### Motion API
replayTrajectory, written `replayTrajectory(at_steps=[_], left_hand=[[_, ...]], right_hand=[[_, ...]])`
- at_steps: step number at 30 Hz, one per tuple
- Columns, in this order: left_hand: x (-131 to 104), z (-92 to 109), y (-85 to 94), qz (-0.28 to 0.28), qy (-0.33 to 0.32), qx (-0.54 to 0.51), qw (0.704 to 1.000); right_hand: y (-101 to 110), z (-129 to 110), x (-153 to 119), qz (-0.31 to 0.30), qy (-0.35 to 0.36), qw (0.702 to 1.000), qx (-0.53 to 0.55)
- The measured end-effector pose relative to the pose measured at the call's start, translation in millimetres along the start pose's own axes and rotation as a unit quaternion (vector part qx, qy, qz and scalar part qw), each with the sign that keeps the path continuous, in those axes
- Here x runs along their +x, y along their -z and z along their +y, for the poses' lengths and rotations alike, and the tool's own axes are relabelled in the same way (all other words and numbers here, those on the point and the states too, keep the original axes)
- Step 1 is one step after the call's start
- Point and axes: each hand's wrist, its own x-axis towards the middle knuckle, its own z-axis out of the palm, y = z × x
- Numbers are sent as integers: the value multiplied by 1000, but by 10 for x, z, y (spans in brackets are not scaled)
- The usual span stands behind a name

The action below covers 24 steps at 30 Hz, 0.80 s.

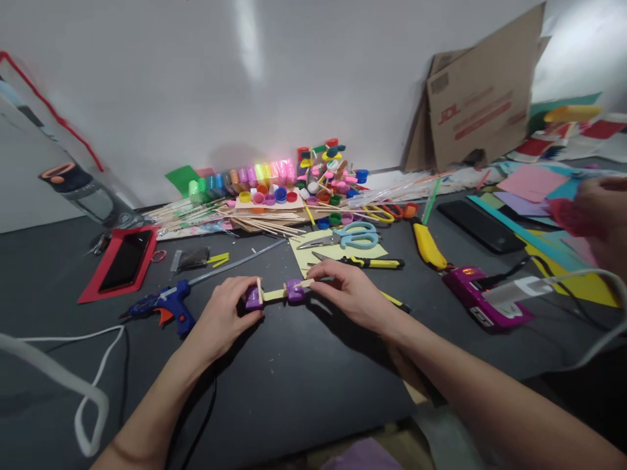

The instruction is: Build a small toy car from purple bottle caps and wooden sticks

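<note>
Low over the grey table, two glossy purple pieces, one on the left [254,298] and one on the right [294,292], are joined by a pale flat stick [274,296]. My left hand [220,320] is closed on the left purple piece, with thumb below and fingers above. A short pale wooden strip [307,283] reaches from the right purple piece into a pinch of my right hand [353,292]. Beside my left wrist lies a blue glue gun [174,305]. Blue-handled scissors [359,235] and a yellow-and-black utility knife [377,263] lie beyond my right hand.
Paint pots [264,196] and wooden sticks [274,225] crowd the back. Left are a phone [126,260] on red paper and a bottle [93,192]. A purple power strip [482,300] with cables sits right, near coloured paper and another person's hand [605,205]. Cardboard [484,91] leans behind.
</note>
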Motion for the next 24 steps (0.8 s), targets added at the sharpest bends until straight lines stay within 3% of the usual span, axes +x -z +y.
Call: replayTrajectory(at_steps=[6, 24], left_hand=[[11, -1, -35, -2, 10, -6, 1000], [10, -99, -121, 8, 11, -8, 1000]], right_hand=[[-93, 69, 28, -7, 52, 998, -21], [-156, 200, 27, 2, 43, 999, 2]])
